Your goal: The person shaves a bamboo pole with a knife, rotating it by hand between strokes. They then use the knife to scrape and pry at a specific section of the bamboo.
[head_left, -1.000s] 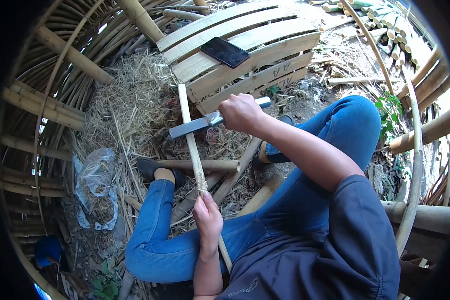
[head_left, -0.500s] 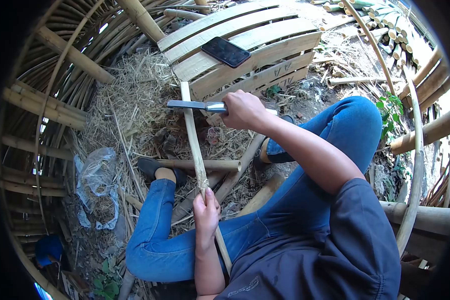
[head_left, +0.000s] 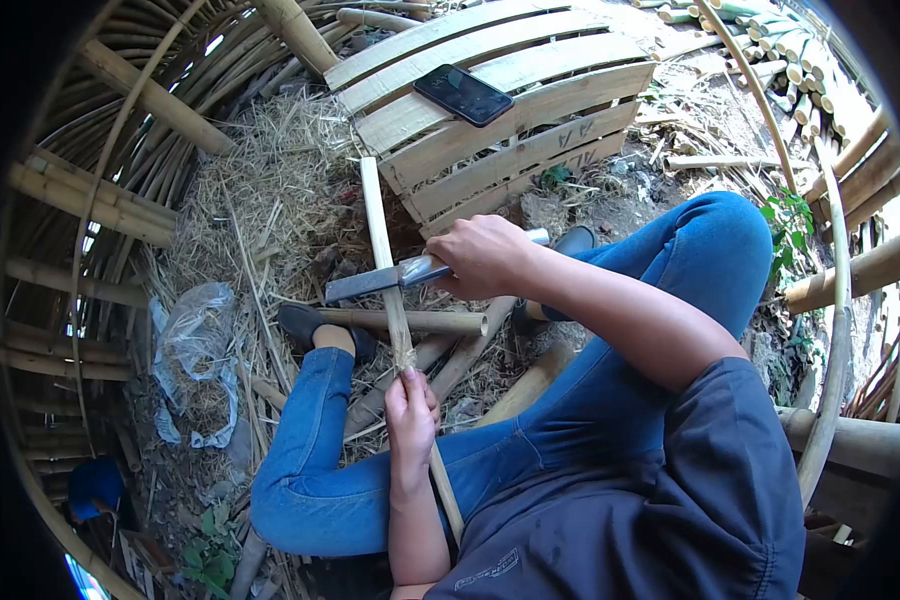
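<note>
My left hand (head_left: 411, 412) is wrapped round a long, pale bamboo strip (head_left: 381, 225), just below its rough node. The strip runs from near the crate down across my leg. My right hand (head_left: 482, 257) grips the handle of a knife (head_left: 362, 285) with a broad, grey metal blade. That blade lies across the strip, above my left hand, and its squared end points left. Part of the handle shows beyond my right fist.
A slatted wooden crate (head_left: 530, 110) with a black phone (head_left: 463, 95) on top stands ahead. Straw (head_left: 260, 190) and a clear plastic bag (head_left: 196, 335) lie to the left. A bamboo pole (head_left: 410, 320) lies near my feet. Cut bamboo (head_left: 805, 60) is piled at the upper right.
My right hand and the knife have moved down along the strip, closer to my left hand. The blade is now tilted more. The view has shifted slightly.
</note>
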The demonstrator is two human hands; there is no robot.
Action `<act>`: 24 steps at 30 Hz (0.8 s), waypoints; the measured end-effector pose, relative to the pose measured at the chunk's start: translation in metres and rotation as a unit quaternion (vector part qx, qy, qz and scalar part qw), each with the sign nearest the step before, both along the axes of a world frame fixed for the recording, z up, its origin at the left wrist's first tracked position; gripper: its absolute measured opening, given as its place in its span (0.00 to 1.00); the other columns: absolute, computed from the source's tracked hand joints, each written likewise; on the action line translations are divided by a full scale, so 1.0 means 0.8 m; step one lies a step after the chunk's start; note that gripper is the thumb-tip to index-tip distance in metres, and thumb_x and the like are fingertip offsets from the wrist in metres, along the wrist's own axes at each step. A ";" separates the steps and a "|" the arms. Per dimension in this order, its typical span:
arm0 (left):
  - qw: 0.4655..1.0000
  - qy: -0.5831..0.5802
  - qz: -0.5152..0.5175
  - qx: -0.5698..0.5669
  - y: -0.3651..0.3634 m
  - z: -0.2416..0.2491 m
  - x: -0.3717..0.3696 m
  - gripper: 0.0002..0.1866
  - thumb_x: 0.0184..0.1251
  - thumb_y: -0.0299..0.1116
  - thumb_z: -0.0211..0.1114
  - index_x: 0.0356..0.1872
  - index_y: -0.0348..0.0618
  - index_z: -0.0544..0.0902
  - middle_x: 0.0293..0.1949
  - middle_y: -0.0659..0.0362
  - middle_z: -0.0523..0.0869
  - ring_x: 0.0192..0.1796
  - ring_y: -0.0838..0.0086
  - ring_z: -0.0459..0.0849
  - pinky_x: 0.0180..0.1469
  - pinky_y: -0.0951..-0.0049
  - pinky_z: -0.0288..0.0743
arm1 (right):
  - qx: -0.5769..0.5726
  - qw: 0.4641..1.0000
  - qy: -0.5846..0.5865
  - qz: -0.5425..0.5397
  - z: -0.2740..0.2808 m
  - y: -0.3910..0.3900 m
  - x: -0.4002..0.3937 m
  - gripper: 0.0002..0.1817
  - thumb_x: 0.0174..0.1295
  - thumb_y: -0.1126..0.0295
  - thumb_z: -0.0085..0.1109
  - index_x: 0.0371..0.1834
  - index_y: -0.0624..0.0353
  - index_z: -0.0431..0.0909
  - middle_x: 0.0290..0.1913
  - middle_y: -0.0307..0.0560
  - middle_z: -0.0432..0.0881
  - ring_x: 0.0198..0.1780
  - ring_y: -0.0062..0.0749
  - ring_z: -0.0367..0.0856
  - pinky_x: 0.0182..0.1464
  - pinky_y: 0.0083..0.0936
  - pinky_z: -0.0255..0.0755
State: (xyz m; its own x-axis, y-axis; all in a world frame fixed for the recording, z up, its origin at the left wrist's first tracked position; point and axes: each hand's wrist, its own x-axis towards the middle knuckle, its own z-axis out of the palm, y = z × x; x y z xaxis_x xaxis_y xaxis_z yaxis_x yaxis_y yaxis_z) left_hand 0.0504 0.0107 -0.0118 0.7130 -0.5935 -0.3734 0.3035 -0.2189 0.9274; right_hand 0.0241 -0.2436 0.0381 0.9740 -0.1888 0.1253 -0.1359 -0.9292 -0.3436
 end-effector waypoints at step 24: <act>0.997 0.055 -0.020 -0.048 -0.003 0.002 -0.007 0.21 0.86 0.52 0.44 0.31 0.52 0.65 0.18 0.72 0.59 0.14 0.90 0.53 0.15 0.82 0.42 | 0.051 0.989 -0.063 -0.126 0.004 -0.049 0.004 0.10 0.54 0.62 0.66 0.30 0.56 0.88 0.29 0.59 0.86 0.35 0.56 0.87 0.44 0.47 0.82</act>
